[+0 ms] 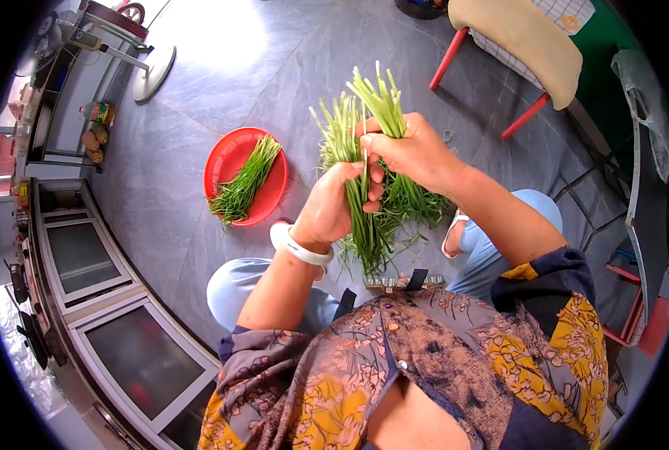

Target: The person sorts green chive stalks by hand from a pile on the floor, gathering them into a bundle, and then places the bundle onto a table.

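Observation:
My left hand (324, 208) is closed around a bunch of green chives (340, 135), pale stem ends up and dark leaves hanging down. Close beside it, my right hand (423, 154) grips a smaller bundle of chives (380, 99), its cut stems pointing up and away. The fingers of both hands nearly meet between the bunches. Below them, a loose heap of chives (418, 204) lies on the floor between my feet, partly hidden by my hands. To the left, a red plate (278, 196) on the floor carries a neat bundle of chives (249, 178).
Grey tiled floor (304, 45) surrounds me. A red-legged chair (450, 58) with a cream cover stands at upper right. A round white stand base (154, 73) sits at upper left, near an oil bottle (99, 113). Glass-fronted cabinets (136, 360) line the left side.

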Demonstrator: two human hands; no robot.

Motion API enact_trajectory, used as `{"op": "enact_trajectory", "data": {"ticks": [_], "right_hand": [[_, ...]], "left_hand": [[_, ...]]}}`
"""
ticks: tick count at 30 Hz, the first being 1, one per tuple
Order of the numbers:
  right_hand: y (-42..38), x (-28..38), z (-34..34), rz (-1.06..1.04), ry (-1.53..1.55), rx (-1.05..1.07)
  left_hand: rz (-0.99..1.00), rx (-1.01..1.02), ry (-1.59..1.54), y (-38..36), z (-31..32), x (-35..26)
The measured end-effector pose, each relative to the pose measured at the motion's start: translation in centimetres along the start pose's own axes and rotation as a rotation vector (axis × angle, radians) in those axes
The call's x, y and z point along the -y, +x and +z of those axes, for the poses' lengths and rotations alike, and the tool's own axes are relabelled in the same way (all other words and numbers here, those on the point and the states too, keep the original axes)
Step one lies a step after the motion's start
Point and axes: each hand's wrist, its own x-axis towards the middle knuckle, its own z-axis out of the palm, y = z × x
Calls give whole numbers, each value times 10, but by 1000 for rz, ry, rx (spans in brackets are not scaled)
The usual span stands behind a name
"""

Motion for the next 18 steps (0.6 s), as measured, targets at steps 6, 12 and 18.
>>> {"op": "enact_trajectory", "data": {"ticks": [6, 12, 18], "right_hand": [[0, 6, -3, -3, -5, -121], [6, 10, -20, -39, 182, -60], [4, 29, -56, -98, 295, -67]], "left_hand": [[54, -29, -40, 5, -12, -2], [68, -104, -99, -3, -4, -10], [294, -359, 2, 6, -50, -17]]}}
